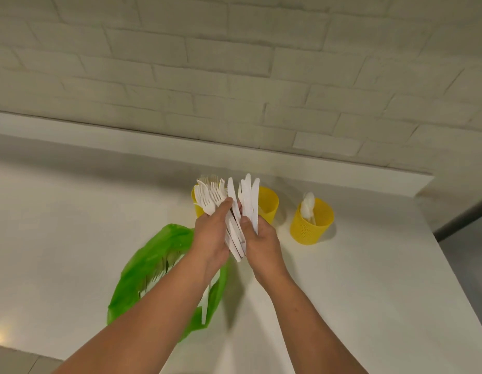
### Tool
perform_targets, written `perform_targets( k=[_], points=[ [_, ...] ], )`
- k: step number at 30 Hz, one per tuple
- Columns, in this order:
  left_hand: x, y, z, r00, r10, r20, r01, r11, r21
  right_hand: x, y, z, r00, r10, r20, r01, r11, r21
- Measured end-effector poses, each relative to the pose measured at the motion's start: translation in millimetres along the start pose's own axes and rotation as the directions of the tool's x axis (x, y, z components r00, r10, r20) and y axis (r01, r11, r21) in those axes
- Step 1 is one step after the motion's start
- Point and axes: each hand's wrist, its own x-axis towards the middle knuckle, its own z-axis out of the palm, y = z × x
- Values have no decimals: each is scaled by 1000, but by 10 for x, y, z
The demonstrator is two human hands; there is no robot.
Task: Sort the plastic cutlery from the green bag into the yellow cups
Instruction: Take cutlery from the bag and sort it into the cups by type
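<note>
You hold the cutlery in the air above the table, between the bag and the cups, already split by kind. The forks (211, 197) fan up out of your left hand (211, 236), tines toward the wall; its grip is pressed together around their handles. The knives (249, 201) stand in your right hand (261, 240), blades up, with thumb and fingers pinching the bundle. A few more knives lie slanted in the gap between the two hands, and which hand carries them cannot be told. Every long axis runs from you toward the far edge of the table, handles down.

That is what the next move turns on, as I judge it. The left cup (197, 205) sits just behind the forks, the middle cup (269, 203) just behind the knives, so each hand is nearest its own cup and needs only to tip forward and lower handles first. The right cup (312, 221), nearer the table's right edge, already holds spoons (307, 205).

The green bag (153, 268) lies on the table under your left forearm, toward the near edge, with more white cutlery showing inside.
</note>
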Motion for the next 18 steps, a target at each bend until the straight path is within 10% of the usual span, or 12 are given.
perform_targets(
  k=[18],
  points=[
    [234, 129, 118, 999, -16, 50, 18, 999, -41, 310, -56, 19, 999, -24, -35, 21, 997, -76]
  ],
)
